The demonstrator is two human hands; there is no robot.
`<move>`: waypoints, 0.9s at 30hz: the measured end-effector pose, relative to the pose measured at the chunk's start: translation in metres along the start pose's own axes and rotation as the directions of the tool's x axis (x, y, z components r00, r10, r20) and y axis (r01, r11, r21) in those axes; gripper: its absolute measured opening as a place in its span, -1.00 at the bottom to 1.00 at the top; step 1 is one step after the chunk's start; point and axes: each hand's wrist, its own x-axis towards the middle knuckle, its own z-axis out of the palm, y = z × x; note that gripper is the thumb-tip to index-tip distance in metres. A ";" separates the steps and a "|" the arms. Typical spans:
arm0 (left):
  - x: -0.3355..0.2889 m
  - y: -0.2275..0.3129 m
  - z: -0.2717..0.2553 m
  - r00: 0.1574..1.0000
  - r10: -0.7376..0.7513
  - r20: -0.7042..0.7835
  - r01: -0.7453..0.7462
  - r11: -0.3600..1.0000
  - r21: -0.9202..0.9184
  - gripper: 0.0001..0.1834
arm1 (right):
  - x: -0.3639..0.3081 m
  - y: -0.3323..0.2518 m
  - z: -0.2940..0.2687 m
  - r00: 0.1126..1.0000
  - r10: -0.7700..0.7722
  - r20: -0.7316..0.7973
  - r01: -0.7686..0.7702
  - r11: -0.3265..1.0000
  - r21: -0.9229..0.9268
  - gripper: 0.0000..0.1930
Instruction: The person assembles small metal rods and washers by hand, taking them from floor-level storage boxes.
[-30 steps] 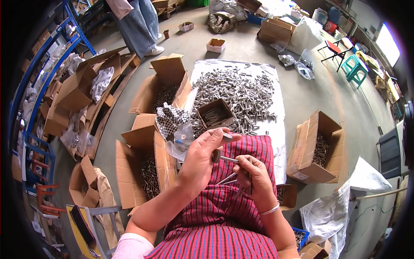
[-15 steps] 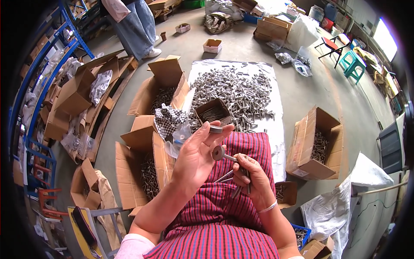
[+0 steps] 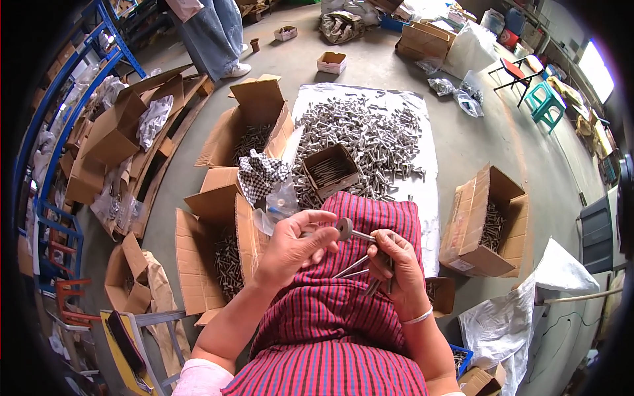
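Note:
My right hand (image 3: 398,261) grips several thin metal rods (image 3: 383,280), some pointing down out of the fist. One rod held between thumb and fingers points left, with a round grey disc (image 3: 344,229) that has a dark centre at its end. Close to that disc, the curled fingers of my left hand (image 3: 297,243) are drawn together; what they hold is mostly hidden. Two more thin rods (image 3: 350,267) lie across the striped red cloth (image 3: 373,218) on my lap. Past my knees, a small open carton (image 3: 329,169) of metal rods sits on the pile.
A heap of metal bolts (image 3: 370,125) covers a white sheet (image 3: 428,198). Open cardboard boxes of metal parts stand left (image 3: 251,231) and right (image 3: 456,237). A checkered cloth (image 3: 264,173) lies by the left boxes. Farther off stand a person (image 3: 212,39) and a green stool (image 3: 545,102).
My left hand has turned and lowered, its fingers curling in; the disc that lay on them is now hidden. The disc on the rod has shifted slightly right and up with my right hand.

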 end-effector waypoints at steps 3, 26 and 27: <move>0.001 0.003 0.002 1.000 0.031 -0.003 -0.029 0.973 0.228 -0.66 | 0.000 0.003 0.015 0.991 -0.111 -0.077 0.092 0.971 -0.219 -0.86; 0.005 0.000 -0.032 0.994 -0.102 0.033 0.105 0.986 -0.127 -0.71 | 0.005 0.010 0.047 0.805 -0.554 0.213 0.392 0.226 -0.892 -0.83; 0.005 -0.001 -0.034 0.995 -0.070 0.068 0.078 0.989 -0.123 -0.70 | 0.005 0.009 0.047 0.839 -0.523 0.154 0.347 0.294 -0.891 -0.80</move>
